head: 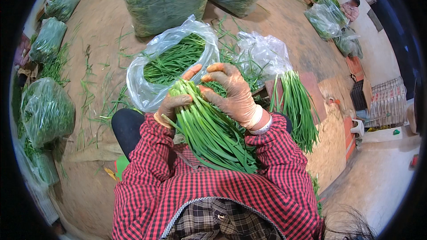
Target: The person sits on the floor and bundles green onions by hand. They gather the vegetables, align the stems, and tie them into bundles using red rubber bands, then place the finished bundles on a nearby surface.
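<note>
A thick bunch of green chives (210,133) lies slantwise before my chest, its pale cut ends up and its leaves spreading down towards my lap. My left hand (169,106), in a stained thin glove, grips it near the pale ends, the thumb across the front. Gloved as well, my right hand (235,95) hovers at the bunch's right side with fingers curled and apart. Its thumb tip is close to the stalks; whether it touches them I cannot tell. Just beyond both hands sits an opened clear plastic bag (141,88) with loose chives (176,58) inside.
Another chive bunch (297,110) rests to the right beside crumpled clear plastic (263,51). Large packed bags (166,10) stand ahead, and more filled bags (48,110) line the left. Loose leaves litter the floor (100,40). A person (351,8) is at the far right.
</note>
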### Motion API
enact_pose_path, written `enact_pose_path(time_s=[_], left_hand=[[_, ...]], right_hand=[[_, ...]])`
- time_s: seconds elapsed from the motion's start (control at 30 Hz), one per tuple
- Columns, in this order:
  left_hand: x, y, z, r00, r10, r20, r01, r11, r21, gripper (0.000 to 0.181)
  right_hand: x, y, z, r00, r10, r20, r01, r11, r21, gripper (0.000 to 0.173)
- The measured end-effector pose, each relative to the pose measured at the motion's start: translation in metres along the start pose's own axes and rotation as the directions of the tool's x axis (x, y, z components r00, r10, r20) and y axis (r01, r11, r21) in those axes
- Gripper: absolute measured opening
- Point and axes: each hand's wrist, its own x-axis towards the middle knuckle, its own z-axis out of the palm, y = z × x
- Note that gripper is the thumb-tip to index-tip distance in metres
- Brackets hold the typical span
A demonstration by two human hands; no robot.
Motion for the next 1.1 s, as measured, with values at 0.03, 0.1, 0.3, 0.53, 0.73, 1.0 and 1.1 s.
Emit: enact_pose_path(time_s=[0.03,0.1,0.3,0.53,0.73,1.0,1.1], left_hand=[[0.001,-0.001,0.002,1.0,0.012,0.0,-0.012,1.0,-0.02,0.091],[0.001,-0.001,0.0,1.0,0.011,0.021,-0.01,0.999,-0.046,0.091],[0.002,0.001,0.0,1.0,0.005,-0.001,-0.005,1.0,-0.028,0.09],[0.008,0.0,-0.004,0.995,-0.085,0.05,0.079,0.99,0.12,0.087],[0.007,0.003,-0.001,0.996,-0.087,0.002,0.082,0.955,0.286,0.06],[0.009,0.002,0.003,0.998,-0.05,0.022,0.042,0.959,0.279,0.05],[0.01,0.0,-0.007,0.999,-0.007,-0.04,0.019,0.949,0.316,0.055]], right_hand=[[0.0,0.001,0.0,0.998,-0.009,0.069,0.009,1.0,0.004,0.026],[0.0,0.002,0.001,0.992,-0.039,0.119,0.04,0.999,-0.013,0.023],[0.006,-0.002,0.004,0.985,-0.084,0.15,0.101,0.989,-0.11,0.016],[0.028,0.034,-0.004,0.984,0.069,-0.163,-0.089,0.989,-0.119,0.019],[0.047,0.002,-0.008,0.879,0.244,0.41,-0.369,0.892,0.261,0.019],[0.052,0.001,-0.005,0.959,0.27,0.09,-0.282,0.863,0.419,0.014],[0.056,0.011,0.002,0.991,-0.046,-0.125,0.054,0.996,0.068,0.019]])
